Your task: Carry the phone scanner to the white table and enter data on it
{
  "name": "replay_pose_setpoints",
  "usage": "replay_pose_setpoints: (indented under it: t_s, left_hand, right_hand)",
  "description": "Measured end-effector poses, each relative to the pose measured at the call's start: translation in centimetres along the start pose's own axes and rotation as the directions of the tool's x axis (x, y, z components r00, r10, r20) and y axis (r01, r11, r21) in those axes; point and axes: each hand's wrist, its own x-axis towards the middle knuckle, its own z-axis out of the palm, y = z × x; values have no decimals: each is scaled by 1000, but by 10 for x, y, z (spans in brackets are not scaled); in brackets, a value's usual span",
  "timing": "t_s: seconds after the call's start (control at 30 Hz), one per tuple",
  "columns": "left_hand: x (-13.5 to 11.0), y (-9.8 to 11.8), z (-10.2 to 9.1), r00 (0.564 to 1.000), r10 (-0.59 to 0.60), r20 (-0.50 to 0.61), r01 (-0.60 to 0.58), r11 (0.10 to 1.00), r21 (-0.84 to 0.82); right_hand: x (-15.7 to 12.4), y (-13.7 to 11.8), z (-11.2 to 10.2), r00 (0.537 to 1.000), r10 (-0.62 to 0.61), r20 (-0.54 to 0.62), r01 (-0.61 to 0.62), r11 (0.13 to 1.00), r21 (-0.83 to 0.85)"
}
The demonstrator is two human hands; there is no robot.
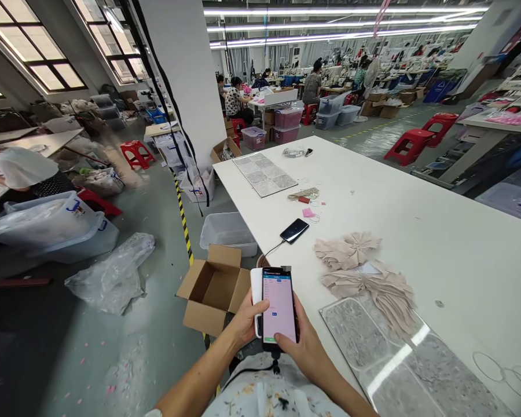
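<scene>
A smartphone (279,313) with a lit pinkish screen is held upright between my two hands at the table's near left corner. My left hand (246,318) grips its left side together with a flat white device (256,301) behind it. My right hand (303,336) wraps the phone's right edge, its thumb on the lower screen. A cable runs down from the phone's bottom end. To the right lie beige gathered fabric pieces (373,278), partly over a grey marbled board (399,353). Another dark phone (294,230) rests on the tabletop, with a cable plugged in.
On the white table (417,214) are a second patterned board (264,172), a pink scrap (308,212) and loose elastic loops. An open cardboard box (215,286) and a clear plastic bin (228,229) stand left of it. A plastic bag (113,272) lies on the floor. People sit sewing farther back.
</scene>
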Motion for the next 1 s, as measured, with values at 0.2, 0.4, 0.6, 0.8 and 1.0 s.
replay_pose_setpoints:
  t_s: [0.2,0.4,0.6,0.8,1.0]
  left_hand:
    - [-4,-6,-3,999,-36,34,36,999,0]
    - [-5,-10,-2,998,-49,51,50,999,-17]
    - [-10,-6,5,997,-56,55,56,998,-8]
    - [-15,0,10,998,-50,26,49,999,13]
    - [-13,-4,2,998,-53,28,53,998,-18]
  right_hand:
    - [19,-9,-23,983,135,-127,-125,989,84]
    - [66,-23,-32,976,130,-173,-125,991,41]
    - [84,-35,-22,991,5,-132,-35,973,-227]
    - [84,-38,-16,992,-37,-119,-10,928,-372]
    - [86,-38,-13,996,-38,-81,0,904,-427]
